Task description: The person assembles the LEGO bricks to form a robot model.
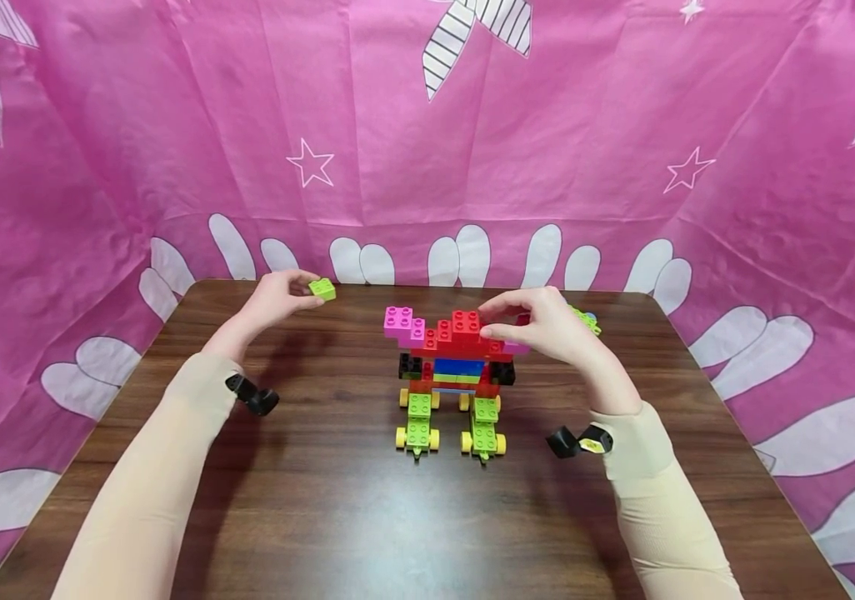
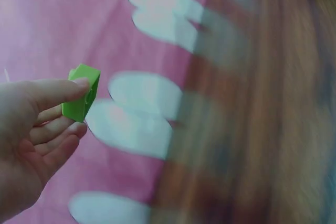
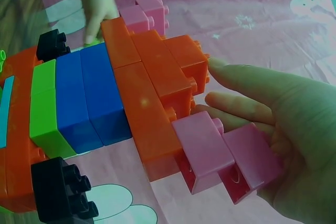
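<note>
My left hand [image 1: 277, 298] pinches a lime green toy brick [image 1: 322, 289] between thumb and fingers, over the far left of the table. Right of centre stands a figure built of toy bricks, with a red upper body [image 1: 446, 337], pink bricks [image 1: 400, 321] at its sides and a blue middle [image 1: 459, 367]. My right hand [image 1: 543, 323] grips the red brick [image 3: 188, 59] at its top, the thumb tip on that brick and the other fingers reaching behind. Two lime green wheeled bases [image 1: 418, 425] form its feet. In the left wrist view the green brick [image 2: 81, 94] shows side on.
Behind my right hand, a small green piece [image 1: 587, 320] partly shows near the table's far right edge. Black bricks [image 1: 410, 366] stick out at the figure's sides. A pink patterned cloth [image 1: 397, 125] hangs round the brown wooden table [image 1: 307, 500].
</note>
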`<state>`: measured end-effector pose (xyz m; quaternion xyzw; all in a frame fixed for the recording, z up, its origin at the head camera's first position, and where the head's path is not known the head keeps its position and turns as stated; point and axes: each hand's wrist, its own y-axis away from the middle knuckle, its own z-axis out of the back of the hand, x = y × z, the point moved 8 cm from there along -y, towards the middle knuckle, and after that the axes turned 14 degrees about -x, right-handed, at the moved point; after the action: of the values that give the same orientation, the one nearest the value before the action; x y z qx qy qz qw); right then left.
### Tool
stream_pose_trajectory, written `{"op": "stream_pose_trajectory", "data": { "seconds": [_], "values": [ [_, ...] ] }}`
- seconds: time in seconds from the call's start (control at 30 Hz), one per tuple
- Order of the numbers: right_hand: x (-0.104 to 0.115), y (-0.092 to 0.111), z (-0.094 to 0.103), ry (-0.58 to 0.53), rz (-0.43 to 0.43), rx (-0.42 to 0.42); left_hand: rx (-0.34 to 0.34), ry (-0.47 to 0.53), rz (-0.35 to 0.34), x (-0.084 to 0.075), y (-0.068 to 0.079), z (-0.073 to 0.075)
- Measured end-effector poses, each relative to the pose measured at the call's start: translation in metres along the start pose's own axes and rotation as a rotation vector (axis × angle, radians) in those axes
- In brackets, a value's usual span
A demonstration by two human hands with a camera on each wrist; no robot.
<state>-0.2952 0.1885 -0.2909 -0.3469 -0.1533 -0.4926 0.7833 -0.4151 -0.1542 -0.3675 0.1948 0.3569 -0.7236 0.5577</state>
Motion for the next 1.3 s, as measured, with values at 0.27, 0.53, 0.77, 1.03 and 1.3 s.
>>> {"op": "stream_pose_trajectory", "data": {
  "seconds": [0.27, 0.53, 0.77, 1.03, 1.3],
  "values": [
    [0.003, -0.001, 0.006, -0.051, 0.033, -0.048, -0.047, 0.055, -0.059, -0.070, -0.003, 0.008],
    [0.007, -0.005, 0.009, -0.084, 0.059, -0.104, -0.084, 0.125, -0.154, -0.135, 0.007, 0.012],
    [0.013, -0.004, 0.014, -0.094, 0.088, -0.185, -0.050, 0.199, -0.239, -0.177, 0.020, -0.002],
    [0.020, -0.002, 0.019, -0.135, 0.114, -0.253, 0.008, 0.233, -0.341, -0.208, 0.038, -0.024],
    [0.023, 0.000, 0.017, -0.187, 0.132, -0.256, 0.077, 0.250, -0.351, -0.223, 0.050, -0.042]
  ]
}}
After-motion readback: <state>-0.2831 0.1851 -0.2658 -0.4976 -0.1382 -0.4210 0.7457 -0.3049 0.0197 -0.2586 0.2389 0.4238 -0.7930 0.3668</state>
